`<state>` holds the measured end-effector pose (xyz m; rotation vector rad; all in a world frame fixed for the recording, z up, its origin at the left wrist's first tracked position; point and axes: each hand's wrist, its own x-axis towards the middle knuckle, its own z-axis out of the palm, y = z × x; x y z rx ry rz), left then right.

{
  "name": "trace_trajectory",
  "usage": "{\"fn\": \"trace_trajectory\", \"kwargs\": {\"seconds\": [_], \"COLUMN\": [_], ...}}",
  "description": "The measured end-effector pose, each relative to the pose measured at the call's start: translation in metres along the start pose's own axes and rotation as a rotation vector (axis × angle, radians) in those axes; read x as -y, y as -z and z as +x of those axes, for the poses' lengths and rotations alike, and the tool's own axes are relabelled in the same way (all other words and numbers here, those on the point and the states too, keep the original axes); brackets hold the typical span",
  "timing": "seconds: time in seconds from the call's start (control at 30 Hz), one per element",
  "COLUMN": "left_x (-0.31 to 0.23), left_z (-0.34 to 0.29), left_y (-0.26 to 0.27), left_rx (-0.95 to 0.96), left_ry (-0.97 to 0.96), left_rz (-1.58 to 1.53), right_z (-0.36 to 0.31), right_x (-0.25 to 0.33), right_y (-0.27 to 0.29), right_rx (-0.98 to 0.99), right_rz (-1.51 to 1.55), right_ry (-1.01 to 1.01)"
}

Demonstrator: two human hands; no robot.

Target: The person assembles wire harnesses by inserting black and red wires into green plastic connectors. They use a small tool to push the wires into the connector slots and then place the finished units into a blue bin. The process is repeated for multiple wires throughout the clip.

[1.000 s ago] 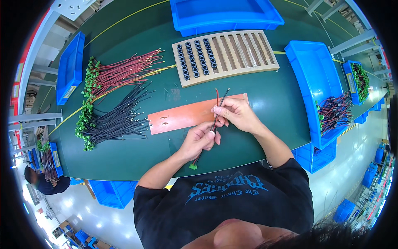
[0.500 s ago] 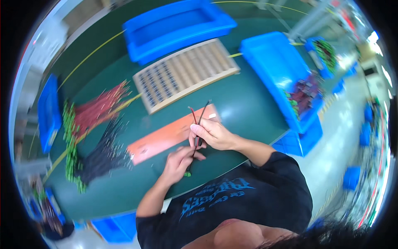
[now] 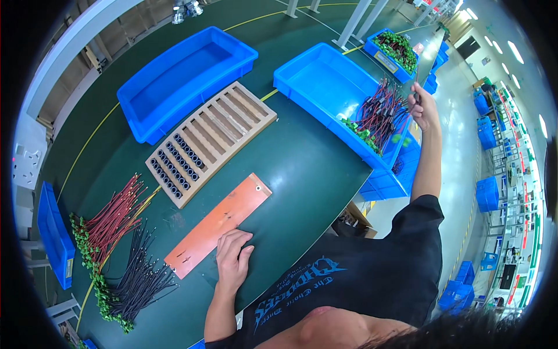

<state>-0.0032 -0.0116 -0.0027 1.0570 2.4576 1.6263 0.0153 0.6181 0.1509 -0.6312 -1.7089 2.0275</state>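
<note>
At the far right my right hand [image 3: 423,109] is raised, its fingers closed on a wire lead. The green connector [image 3: 401,139] at the lead's lower end is blurred and hangs by the rim of a blue bin [image 3: 314,87]. Inside that bin lies a heap of red and black wire leads [image 3: 383,110] with dark sleeves and green connectors. My left hand [image 3: 233,256] rests by the near edge of a flat orange board [image 3: 218,224], fingers loosely bent and thumb apart, holding nothing.
A wooden slotted rack [image 3: 212,136] carries rows of small black cylindrical parts [image 3: 174,166]. Behind it stands a blue bin [image 3: 186,75]. Red wires [image 3: 122,215] and black wires [image 3: 136,279] with green connectors lie at the left. Another blue bin [image 3: 395,55] of leads stands far right.
My right hand has left the orange board and swung right to the bin, carrying the lead. My left hand has let go of the lead. The view has turned.
</note>
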Motion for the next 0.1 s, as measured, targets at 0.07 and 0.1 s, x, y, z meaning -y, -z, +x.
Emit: {"fn": "trace_trajectory", "kwargs": {"seconds": [0.07,0.1], "left_x": [0.001,0.003], "left_z": [-0.001,-0.002], "left_y": [0.000,-0.001], "left_rx": [0.022,0.034], "left_ry": [0.014,0.017], "left_rz": [0.021,0.028], "right_z": [0.009,0.016], "right_x": [-0.016,-0.025], "right_y": [0.025,0.047], "right_rx": [-0.163,-0.163], "right_rz": [-0.362,-0.472], "right_ry": [-0.099,-0.215]}}
